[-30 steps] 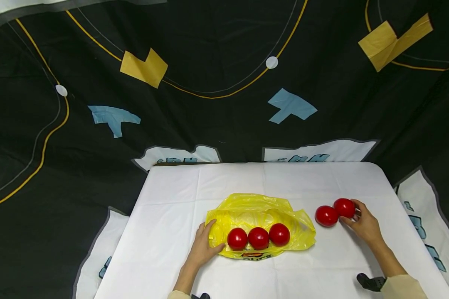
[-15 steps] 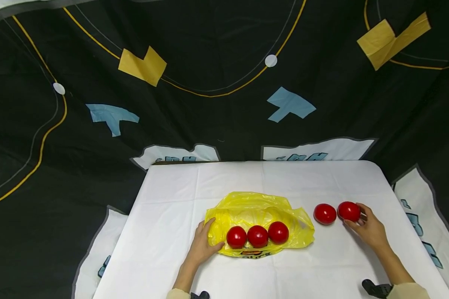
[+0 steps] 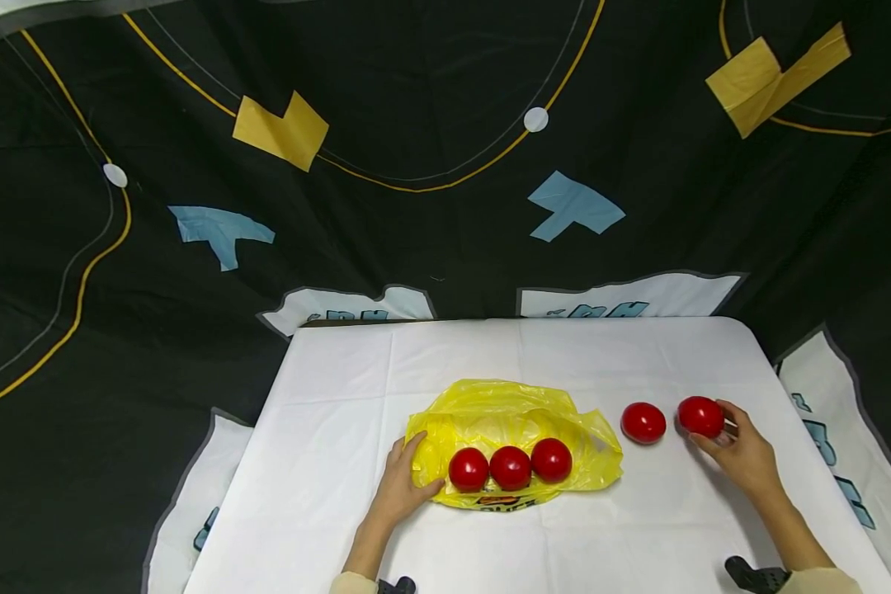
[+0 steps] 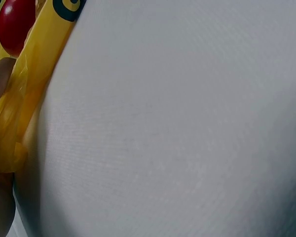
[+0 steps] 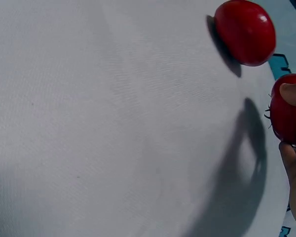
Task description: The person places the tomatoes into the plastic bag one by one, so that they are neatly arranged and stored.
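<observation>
On the white table a yellow plastic bag [image 3: 483,398] lies spread, with three red tomatoes [image 3: 511,469] in a row near its front edge. My left hand [image 3: 399,488] grips the bag's left end; in the left wrist view the thumb [image 4: 1,79] lies by the yellow plastic [image 4: 37,74], below one tomato [image 4: 16,24]. To the right of the bag, my right hand [image 3: 746,454] holds a tomato [image 3: 700,417] between thumb and fingers. Thin green calyx tips show on this tomato [image 5: 285,116] in the right wrist view. Another tomato [image 3: 643,423] rests between it and the bag.
A white cloth covers the table [image 3: 505,355]. Behind it hangs a dark cloth [image 3: 431,239] with yellow, blue and white printed shapes. Black straps [image 3: 753,573] sit at the wrists.
My right hand has drawn its tomato to the right, opening a gap from the tomato beside it. The left hand, the bag and its tomatoes stay in place.
</observation>
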Demonstrator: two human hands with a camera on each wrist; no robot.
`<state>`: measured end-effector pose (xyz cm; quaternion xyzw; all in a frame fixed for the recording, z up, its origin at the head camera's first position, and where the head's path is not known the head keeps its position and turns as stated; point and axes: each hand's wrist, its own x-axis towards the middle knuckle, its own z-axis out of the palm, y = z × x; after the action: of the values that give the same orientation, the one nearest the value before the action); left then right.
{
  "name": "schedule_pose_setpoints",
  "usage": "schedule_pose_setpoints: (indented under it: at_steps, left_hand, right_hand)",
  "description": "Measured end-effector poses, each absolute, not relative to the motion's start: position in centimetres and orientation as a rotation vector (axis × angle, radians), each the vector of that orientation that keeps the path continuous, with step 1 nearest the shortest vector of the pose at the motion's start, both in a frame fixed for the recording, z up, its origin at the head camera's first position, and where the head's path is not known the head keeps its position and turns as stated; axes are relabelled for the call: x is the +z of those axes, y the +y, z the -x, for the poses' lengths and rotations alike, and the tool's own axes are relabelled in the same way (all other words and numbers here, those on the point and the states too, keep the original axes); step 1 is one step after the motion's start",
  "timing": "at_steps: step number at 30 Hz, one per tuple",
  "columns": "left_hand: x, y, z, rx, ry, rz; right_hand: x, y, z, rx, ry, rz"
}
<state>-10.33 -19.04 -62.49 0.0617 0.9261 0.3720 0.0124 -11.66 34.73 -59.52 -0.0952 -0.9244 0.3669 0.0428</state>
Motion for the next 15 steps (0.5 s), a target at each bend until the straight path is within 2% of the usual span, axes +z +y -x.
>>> schedule_pose_setpoints:
  at_steps: [3,5,10,15]
  left_hand:
    - [-62.4,-19.1,10.4,1.151,2.886,-0.196]
    - [-62.3,-19.1,10.4,1.148,2.882,-0.197]
    - [-62.3,-19.1,10.4,1.14,2.883,-0.191]
    - [-62.3,-19.1,10.3,1.148,2.877,-0.196]
  right_hand:
    - [-60.7,35.9,12.1,1.105,-2.782,0.267]
    - [-60.1,35.8,12.0,1.082,-2.757,0.257]
    - [-56.0,33.5,11.5,1.15,-2.683,0.18]
    - [-54.3,31.5,11.9,1.16,-2.649,0.083]
